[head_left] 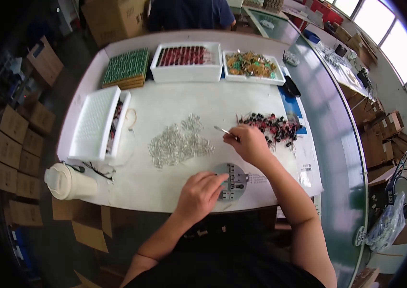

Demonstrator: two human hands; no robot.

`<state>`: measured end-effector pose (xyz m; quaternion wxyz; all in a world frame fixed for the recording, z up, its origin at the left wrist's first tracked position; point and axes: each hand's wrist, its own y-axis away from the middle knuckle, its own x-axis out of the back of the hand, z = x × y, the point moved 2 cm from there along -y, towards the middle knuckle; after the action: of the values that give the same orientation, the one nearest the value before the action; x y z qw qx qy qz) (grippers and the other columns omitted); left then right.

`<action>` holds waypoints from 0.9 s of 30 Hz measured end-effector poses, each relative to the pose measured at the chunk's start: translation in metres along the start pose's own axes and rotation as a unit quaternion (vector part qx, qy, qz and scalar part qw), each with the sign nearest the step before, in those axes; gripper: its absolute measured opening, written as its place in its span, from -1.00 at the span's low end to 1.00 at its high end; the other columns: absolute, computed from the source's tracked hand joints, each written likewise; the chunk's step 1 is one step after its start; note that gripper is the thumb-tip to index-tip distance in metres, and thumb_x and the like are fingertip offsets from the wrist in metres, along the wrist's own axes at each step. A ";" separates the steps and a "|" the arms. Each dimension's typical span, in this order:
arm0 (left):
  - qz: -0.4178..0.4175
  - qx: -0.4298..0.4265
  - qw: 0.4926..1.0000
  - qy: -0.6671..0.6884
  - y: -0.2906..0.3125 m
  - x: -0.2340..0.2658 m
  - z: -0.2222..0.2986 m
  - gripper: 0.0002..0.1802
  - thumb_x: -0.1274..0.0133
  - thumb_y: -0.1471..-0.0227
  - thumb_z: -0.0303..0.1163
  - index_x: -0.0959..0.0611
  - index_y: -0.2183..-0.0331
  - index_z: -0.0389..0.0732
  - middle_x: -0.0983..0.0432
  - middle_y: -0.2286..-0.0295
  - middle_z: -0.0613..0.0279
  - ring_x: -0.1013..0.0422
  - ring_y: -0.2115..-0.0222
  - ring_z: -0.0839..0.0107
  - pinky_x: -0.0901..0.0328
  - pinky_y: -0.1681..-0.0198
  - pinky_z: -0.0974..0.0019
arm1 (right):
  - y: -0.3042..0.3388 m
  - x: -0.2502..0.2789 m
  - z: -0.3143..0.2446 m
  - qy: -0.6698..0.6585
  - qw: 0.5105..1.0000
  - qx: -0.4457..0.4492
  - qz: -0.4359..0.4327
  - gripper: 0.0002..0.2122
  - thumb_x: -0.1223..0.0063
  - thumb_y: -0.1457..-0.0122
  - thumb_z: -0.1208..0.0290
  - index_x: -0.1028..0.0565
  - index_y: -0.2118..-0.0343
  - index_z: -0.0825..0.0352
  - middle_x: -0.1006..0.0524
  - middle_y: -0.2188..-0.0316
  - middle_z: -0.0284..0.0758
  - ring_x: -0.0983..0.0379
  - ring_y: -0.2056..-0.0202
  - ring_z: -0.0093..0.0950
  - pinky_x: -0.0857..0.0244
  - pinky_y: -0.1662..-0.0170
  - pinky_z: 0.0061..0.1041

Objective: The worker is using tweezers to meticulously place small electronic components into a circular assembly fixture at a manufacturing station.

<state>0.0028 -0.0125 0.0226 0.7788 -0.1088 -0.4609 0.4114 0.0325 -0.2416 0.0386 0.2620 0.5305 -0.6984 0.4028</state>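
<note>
Tool [222,130], slim and metallic, in the head view: pinched between thumb and fingers of the right hand [248,143], just beside the pile of black-and-red wired parts [279,129]. Left hand [198,193] with fingertips on the round grey fixture [242,178], near the front edge of the white table [242,101]; no way to tell of any small part in their grasp. Clear little pieces [178,146] heaped mid-table. Along the back, left to right: green board stack [125,66], white foam box [186,75] of red-and-black parts, white tray [256,81] of gold-and-green pieces.
</note>
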 end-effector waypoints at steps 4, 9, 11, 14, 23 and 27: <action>-0.004 -0.002 0.999 -0.053 -0.007 -0.005 0.004 -0.62 -0.35 -0.02 -0.51 -0.74 0.07 -0.17 -0.68 0.28 0.16 -0.58 0.14 0.14 -0.46 0.05 0.11 | 0.001 0.006 0.004 -0.029 0.999 -0.016 -0.001 -0.87 -0.33 -0.17 0.39 -0.68 0.36 0.36 -0.63 0.45 -0.13 -0.59 0.37 -0.07 -0.45 0.28 -0.17; 0.035 -0.008 0.997 -0.074 -0.015 -0.006 -0.004 -0.59 -0.32 -0.05 -0.51 -0.71 0.01 -0.18 -0.68 0.28 0.19 -0.58 0.12 0.18 -0.45 0.02 0.13 | 0.000 0.020 0.004 -0.029 0.995 -0.092 -0.020 -0.88 -0.26 -0.19 0.37 -0.66 0.35 0.31 -0.64 0.42 -0.14 -0.61 0.30 -0.06 -0.46 0.24 -0.13; 0.050 -0.015 0.996 -0.077 -0.017 -0.006 -0.006 -0.57 -0.31 -0.06 -0.49 -0.70 -0.01 -0.19 -0.68 0.28 0.20 -0.58 0.12 0.20 -0.45 0.01 0.14 | 0.003 0.023 0.003 -0.015 0.992 -0.120 -0.035 -0.88 -0.26 -0.19 0.37 -0.64 0.35 0.32 -0.64 0.44 -0.13 -0.60 0.31 -0.07 -0.45 0.24 -0.12; 0.024 -0.040 0.998 -0.052 -0.019 -0.010 -0.002 -0.62 -0.30 -0.06 -0.55 -0.72 0.04 -0.20 -0.68 0.28 0.13 -0.59 0.15 0.14 -0.46 0.03 0.11 | 0.012 0.025 0.001 -0.012 0.993 -0.114 -0.019 -0.88 -0.26 -0.18 0.38 -0.63 0.36 0.33 -0.63 0.41 -0.13 -0.60 0.31 -0.08 -0.46 0.24 -0.14; 0.022 0.014 0.999 -0.026 -0.020 -0.018 0.003 -0.64 -0.30 -0.08 -0.55 -0.73 0.04 -0.22 -0.67 0.26 0.09 -0.59 0.20 0.09 -0.46 0.07 0.08 | 0.034 0.033 0.019 -0.117 0.987 -0.089 0.065 -0.86 -0.29 -0.13 0.40 -0.62 0.34 0.37 -0.57 0.35 -0.14 -0.56 0.35 -0.15 -0.45 0.25 -0.25; 0.032 0.064 0.997 0.020 -0.019 0.002 -0.001 -0.59 -0.30 -0.06 -0.56 -0.70 0.01 -0.23 -0.66 0.24 0.12 -0.56 0.16 0.08 -0.45 0.04 0.08 | 0.039 0.038 0.022 -0.136 0.983 -0.125 0.019 -0.86 -0.32 -0.16 0.49 -0.61 0.30 0.45 -0.52 0.40 -0.37 -0.46 0.38 -0.56 -0.35 0.27 -0.54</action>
<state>0.0141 -0.0228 0.0332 0.7796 -0.0815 -0.4147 0.4622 -0.0143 -0.2764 0.0459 0.2212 0.5296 -0.7824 0.2417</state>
